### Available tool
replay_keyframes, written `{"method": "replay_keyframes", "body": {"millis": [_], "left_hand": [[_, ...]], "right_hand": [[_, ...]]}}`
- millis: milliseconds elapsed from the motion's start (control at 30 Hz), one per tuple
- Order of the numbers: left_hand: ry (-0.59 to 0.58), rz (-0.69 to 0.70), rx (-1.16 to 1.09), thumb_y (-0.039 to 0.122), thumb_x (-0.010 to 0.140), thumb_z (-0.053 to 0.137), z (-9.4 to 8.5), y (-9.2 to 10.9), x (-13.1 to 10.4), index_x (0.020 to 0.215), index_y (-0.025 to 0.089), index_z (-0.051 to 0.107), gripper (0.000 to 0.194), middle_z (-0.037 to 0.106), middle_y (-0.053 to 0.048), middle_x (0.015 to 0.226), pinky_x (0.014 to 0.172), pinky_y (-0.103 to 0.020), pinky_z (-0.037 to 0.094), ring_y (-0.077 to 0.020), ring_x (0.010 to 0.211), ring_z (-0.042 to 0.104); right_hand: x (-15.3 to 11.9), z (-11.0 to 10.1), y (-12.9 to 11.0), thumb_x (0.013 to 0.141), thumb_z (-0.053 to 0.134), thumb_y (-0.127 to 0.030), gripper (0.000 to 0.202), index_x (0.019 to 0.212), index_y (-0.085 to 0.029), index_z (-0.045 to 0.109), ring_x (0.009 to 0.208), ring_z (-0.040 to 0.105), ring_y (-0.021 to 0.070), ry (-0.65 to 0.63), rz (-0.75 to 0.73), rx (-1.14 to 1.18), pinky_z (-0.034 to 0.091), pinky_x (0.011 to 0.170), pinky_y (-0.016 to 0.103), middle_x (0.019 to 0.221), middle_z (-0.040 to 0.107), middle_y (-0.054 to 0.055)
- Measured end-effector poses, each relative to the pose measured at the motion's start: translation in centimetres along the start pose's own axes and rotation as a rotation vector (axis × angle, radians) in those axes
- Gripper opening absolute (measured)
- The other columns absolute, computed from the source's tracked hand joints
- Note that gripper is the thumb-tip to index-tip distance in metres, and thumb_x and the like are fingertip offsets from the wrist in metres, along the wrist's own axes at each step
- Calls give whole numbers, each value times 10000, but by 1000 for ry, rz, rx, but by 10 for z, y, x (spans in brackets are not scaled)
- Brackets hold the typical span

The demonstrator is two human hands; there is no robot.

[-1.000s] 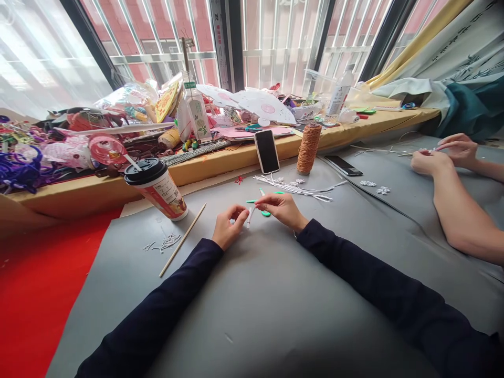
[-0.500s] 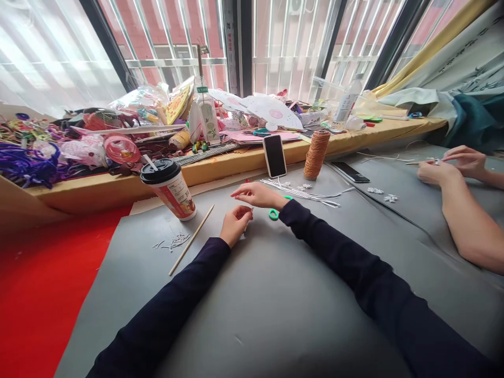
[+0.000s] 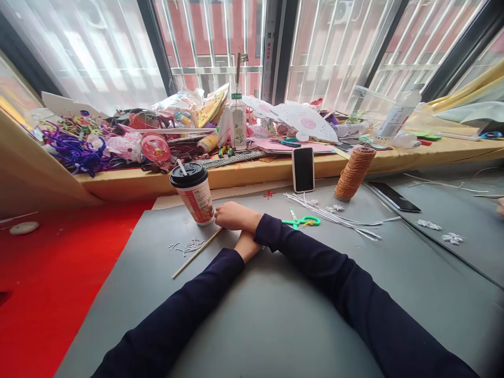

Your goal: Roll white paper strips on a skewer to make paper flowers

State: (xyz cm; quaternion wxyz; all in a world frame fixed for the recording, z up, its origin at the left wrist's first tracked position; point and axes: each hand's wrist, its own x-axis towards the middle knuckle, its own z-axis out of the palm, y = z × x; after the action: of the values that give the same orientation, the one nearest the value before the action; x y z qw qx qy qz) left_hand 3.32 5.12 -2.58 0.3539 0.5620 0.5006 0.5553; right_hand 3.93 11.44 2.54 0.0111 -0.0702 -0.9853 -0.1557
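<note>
My right hand reaches across my left wrist, its fingers curled at the upper end of a wooden stick, close beside the paper cup. Whether those fingers grip the stick is hard to make out. Beneath it, my left hand is mostly covered, and its fingers are hidden. A small pile of short white pieces lies left of the stick. Green-handled scissors rest on the grey mat beyond my right sleeve, near a bundle of white cords.
An upright phone, an orange twine spool and a flat phone stand or lie at the back. White knotted pieces lie right. Clutter fills the window ledge. Part of another person's hand shows at the right edge.
My right hand has moved left over my left hand to the stick's end, and its fingers have curled. The view has turned left, so the other person's arms are nearly out of frame.
</note>
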Motion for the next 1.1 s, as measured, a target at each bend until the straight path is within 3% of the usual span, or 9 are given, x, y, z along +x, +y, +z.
{"method": "replay_keyframes", "body": {"millis": [67, 133, 233, 333, 467, 633, 833, 933, 1100], "left_hand": [[-41, 1, 59, 67, 545, 588, 1, 1, -2, 598, 179, 563, 127, 596, -53, 597, 647, -314, 416, -215, 673, 542], [-98, -63, 82, 150, 603, 581, 2, 2, -4, 619, 165, 574, 23, 595, -43, 591, 490, -262, 392, -148, 517, 503], [-201, -176, -3, 283, 699, 526, 2, 7, -6, 797, 154, 588, 173, 602, -19, 633, 329, -202, 285, -59, 348, 379], [-224, -196, -110, 306, 707, 531, 0, 11, -8, 903, 161, 555, 245, 595, 3, 650, 303, -173, 270, -27, 318, 349], [-184, -192, -179, 319, 720, 528, -3, 11, -8, 890, 156, 532, 235, 614, -6, 684, 312, -170, 280, -11, 286, 354], [-164, -188, -216, 338, 712, 553, -3, 8, -6, 864, 154, 523, 241, 618, -31, 773, 295, -167, 243, -21, 308, 411], [-56, -192, -259, 357, 690, 584, -4, 6, -4, 835, 129, 569, 271, 604, -26, 729, 329, -172, 278, -11, 348, 361], [-74, -181, -274, 362, 690, 584, -5, 6, -4, 850, 117, 583, 292, 615, -39, 740, 346, -176, 299, -13, 364, 361], [-111, -153, -309, 331, 672, 602, -4, 6, -5, 896, 99, 589, 322, 627, -66, 761, 434, -200, 398, -72, 488, 518]], "right_hand": [[-6, -7, 1, 795, 396, -98, 190, 815, -140, 581, 777, 560, 180, 77, -25, 7, 379, 574, 263, 873, 628, 88], [-18, -20, 5, 816, 368, -120, 194, 912, -143, 535, 739, 561, 173, 161, 50, 43, 375, 585, 265, 820, 628, 81], [-46, -43, 14, 835, 359, -181, 169, 944, -146, 483, 684, 560, 156, 302, 262, 200, 371, 582, 253, 778, 621, 66], [-76, -54, 20, 838, 371, -233, 152, 964, -162, 417, 619, 544, 112, 578, 385, 533, 390, 589, 235, 756, 603, 25], [-110, -34, 10, 834, 385, -312, 120, 886, -207, 367, 514, 508, 78, 883, 499, 1112, 404, 509, 204, 627, 553, -39], [-141, 10, -25, 772, 504, -362, 221, 734, -221, 339, 417, 454, 69, 1162, 851, 1445, 371, 423, 190, 511, 507, -78], [-155, 13, -43, 694, 608, -367, 257, 821, -204, 456, 658, 598, 109, 1045, 859, 1817, 478, 707, 298, 728, 634, -7], [-155, 12, -41, 626, 677, -325, 285, 785, -182, 488, 727, 611, 129, 1000, 865, 1795, 467, 770, 324, 737, 644, 8], [-155, 13, -43, 630, 669, -339, 255, 704, -169, 495, 726, 610, 139, 951, 859, 1674, 470, 755, 334, 735, 650, 24]]}}
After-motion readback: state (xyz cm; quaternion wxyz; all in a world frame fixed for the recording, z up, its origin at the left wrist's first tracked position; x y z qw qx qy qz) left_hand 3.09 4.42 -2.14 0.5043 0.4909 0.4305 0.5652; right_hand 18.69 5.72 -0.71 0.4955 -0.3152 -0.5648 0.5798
